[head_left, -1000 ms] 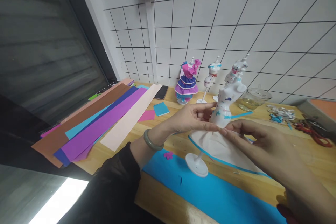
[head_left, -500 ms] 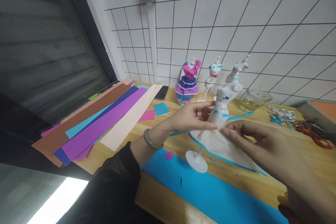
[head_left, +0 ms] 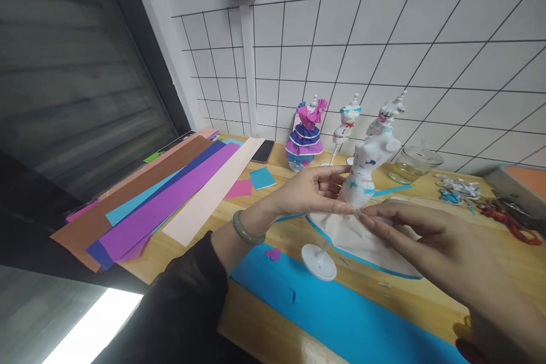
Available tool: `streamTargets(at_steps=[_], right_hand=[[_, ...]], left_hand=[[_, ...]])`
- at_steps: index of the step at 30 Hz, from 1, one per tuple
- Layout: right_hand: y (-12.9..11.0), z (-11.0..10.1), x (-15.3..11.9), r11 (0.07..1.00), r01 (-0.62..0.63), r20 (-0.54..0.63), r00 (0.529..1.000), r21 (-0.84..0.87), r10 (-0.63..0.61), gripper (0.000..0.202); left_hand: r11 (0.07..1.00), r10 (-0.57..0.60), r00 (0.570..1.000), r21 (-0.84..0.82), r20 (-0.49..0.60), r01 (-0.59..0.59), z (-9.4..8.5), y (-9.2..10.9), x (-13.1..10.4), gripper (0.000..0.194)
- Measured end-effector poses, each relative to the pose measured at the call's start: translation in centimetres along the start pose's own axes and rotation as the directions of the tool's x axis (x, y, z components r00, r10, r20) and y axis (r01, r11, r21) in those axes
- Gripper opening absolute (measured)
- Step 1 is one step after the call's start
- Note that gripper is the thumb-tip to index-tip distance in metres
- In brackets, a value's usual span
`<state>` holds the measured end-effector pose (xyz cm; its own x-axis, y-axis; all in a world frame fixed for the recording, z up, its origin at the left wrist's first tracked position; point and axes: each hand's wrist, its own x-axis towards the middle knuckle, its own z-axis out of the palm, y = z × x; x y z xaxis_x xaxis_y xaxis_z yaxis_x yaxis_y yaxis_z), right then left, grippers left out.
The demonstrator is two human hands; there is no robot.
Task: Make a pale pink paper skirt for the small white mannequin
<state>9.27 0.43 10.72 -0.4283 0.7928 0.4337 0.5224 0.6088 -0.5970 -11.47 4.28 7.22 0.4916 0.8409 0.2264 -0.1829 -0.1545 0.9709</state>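
A small white dress form (head_left: 367,162), with blue and purple flecks on it, leans to the right on its round-footed stand (head_left: 319,263). Around its waist hangs a pale crepe paper skirt (head_left: 362,244) with a blue hem. My left hand (head_left: 313,190) is closed about the waist from the left, fingers behind the form and thumb on the skirt's top edge. On the right side of the waist, my right hand (head_left: 420,233) pinches the gathered top edge of the skirt between thumb and forefinger. The two thumbs nearly meet at the front.
Crepe paper strips (head_left: 170,199) lie left, near a phone (head_left: 263,151). Behind stand a dressed form (head_left: 304,136) and other white forms (head_left: 347,119). A glass pot (head_left: 413,165), scraps (head_left: 458,187) and red-handled scissors (head_left: 518,227) are right. Blue paper (head_left: 324,301) lies in front.
The dress form has turned and tilted a little further right. My right fingers have shifted slightly along the waist, drawing the right side of the skirt inward.
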Motion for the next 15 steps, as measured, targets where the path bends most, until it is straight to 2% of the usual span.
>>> streamTargets(at_steps=[7,15], right_hand=[[0.0,-0.1,0.0,1.0,-0.011,-0.013,1.0,0.007,0.011,0.028],[1.2,0.3,-0.4,0.992,-0.112,-0.097,0.99,-0.053,0.107,0.027]], left_hand=[[0.999,0.031,0.999,-0.014,0.018,-0.031,-0.2,-0.7,0.3,0.08],[0.999,0.031,0.999,-0.032,0.022,-0.03,-0.1,-0.5,0.3,0.078]])
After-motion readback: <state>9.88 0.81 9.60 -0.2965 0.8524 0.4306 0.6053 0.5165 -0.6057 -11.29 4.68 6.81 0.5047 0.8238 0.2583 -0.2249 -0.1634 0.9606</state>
